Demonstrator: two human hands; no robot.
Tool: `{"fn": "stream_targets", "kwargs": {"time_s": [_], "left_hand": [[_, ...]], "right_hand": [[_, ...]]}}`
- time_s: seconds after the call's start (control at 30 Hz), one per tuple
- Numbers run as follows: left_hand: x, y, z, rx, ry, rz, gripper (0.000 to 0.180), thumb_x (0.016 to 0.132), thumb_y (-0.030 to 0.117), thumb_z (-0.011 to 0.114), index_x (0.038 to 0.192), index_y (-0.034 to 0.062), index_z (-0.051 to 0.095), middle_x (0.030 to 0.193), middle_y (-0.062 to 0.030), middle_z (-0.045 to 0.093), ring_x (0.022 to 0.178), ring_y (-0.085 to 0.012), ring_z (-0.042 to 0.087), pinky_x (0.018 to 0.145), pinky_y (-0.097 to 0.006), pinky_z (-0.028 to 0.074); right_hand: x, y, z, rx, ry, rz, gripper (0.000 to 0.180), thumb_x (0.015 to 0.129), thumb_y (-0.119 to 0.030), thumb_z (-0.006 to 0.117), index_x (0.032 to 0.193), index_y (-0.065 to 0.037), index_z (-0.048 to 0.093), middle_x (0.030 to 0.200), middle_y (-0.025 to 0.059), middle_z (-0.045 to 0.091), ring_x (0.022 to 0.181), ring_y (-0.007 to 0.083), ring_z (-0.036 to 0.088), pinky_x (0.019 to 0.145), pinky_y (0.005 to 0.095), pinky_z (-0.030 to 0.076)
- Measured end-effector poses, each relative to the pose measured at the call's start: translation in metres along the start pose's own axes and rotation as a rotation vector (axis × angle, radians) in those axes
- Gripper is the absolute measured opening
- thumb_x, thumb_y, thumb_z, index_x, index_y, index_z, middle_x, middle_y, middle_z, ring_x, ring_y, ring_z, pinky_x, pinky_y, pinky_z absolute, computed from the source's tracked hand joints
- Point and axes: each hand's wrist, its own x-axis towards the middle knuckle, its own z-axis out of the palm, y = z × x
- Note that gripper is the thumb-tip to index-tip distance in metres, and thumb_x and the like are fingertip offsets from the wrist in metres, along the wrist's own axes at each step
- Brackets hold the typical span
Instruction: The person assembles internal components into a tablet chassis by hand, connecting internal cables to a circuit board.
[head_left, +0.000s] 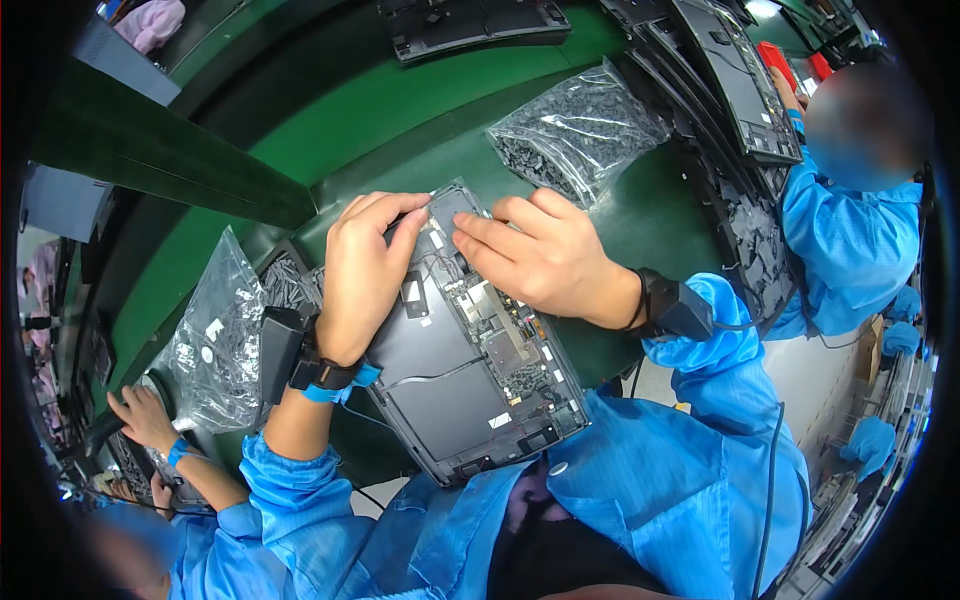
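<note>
An opened laptop chassis (440, 385) lies tilted in front of me, with its dark inner panel, green circuit board (510, 360) and thin cables bare. My left hand (370, 265) is at its far left corner, thumb and forefinger closed together by the edge. Whatever may sit between those fingertips is too small to make out. Opposite it, my right hand (545, 255) rests over the far right corner, fingers bent and drawn together, tips touching the chassis beside a dark flat piece. Its thumb and anything under the fingers are hidden.
Clear bags of small dark parts stand left (215, 345) and far right (580, 130) on the green table (400, 150). Stacked laptop chassis (735, 80) rise at the right. Co-workers in blue are on both sides; one's hand (145, 415) is at the left.
</note>
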Motion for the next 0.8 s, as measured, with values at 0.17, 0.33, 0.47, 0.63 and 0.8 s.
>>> {"fn": "stream_targets", "kwargs": {"time_s": [0.17, 0.33, 0.47, 0.63, 0.8], "left_hand": [[-0.001, 0.0, 0.004, 0.055, 0.049, 0.024, 0.011, 0.085, 0.005, 0.067, 0.094, -0.0009, 0.071, 0.085, -0.0126, 0.069, 0.08, -0.0261, 0.065, 0.073, -0.033, 0.049], [-0.002, 0.001, 0.004, 0.074, 0.063, 0.043, 0.011, 0.085, 0.005, 0.067, 0.094, -0.0006, 0.071, 0.085, -0.013, 0.069, 0.08, -0.0274, 0.064, 0.074, -0.034, 0.049], [-0.001, -0.001, 0.003, 0.048, 0.05, 0.036, 0.012, 0.084, 0.005, 0.067, 0.094, 0.0001, 0.071, 0.085, -0.0127, 0.069, 0.08, -0.0274, 0.064, 0.074, -0.034, 0.049], [-0.001, -0.001, 0.003, 0.04, 0.047, 0.033, 0.011, 0.084, 0.005, 0.068, 0.094, 0.0003, 0.071, 0.084, -0.0119, 0.068, 0.079, -0.0267, 0.064, 0.073, -0.034, 0.049], [-0.001, -0.002, 0.006, 0.063, 0.048, 0.034, 0.011, 0.084, 0.005, 0.068, 0.093, -0.0004, 0.07, 0.083, -0.0118, 0.068, 0.078, -0.0265, 0.064, 0.073, -0.034, 0.049]], "right_hand": [[0.007, -0.008, -0.008, -0.069, -0.15, 0.048, 0.027, 0.069, -0.013, 0.066, 0.094, -0.004, 0.071, 0.107, 0.0047, 0.07, 0.073, 0.0144, 0.056, 0.062, 0.0277, 0.04], [0.015, -0.008, -0.022, -0.069, -0.37, -0.051, 0.023, 0.07, -0.012, 0.063, 0.087, 0.002, 0.07, 0.096, 0.0167, 0.07, 0.07, 0.0178, 0.061, 0.064, 0.0297, 0.042], [0.026, -0.001, -0.02, -0.095, -0.448, -0.082, 0.031, 0.071, -0.013, 0.063, 0.097, 0.001, 0.069, 0.107, 0.0121, 0.069, 0.07, 0.0133, 0.06, 0.065, 0.0274, 0.043], [0.015, -0.004, -0.011, -0.1, -0.31, -0.103, 0.03, 0.072, -0.014, 0.064, 0.099, -0.002, 0.069, 0.107, 0.0112, 0.07, 0.065, 0.012, 0.058, 0.06, 0.0272, 0.043], [0.014, 0.013, -0.019, 0.064, -0.358, -0.063, 0.025, 0.072, -0.013, 0.064, 0.091, 0.001, 0.069, 0.099, 0.0183, 0.072, 0.062, 0.0168, 0.065, 0.057, 0.0302, 0.046]]}}
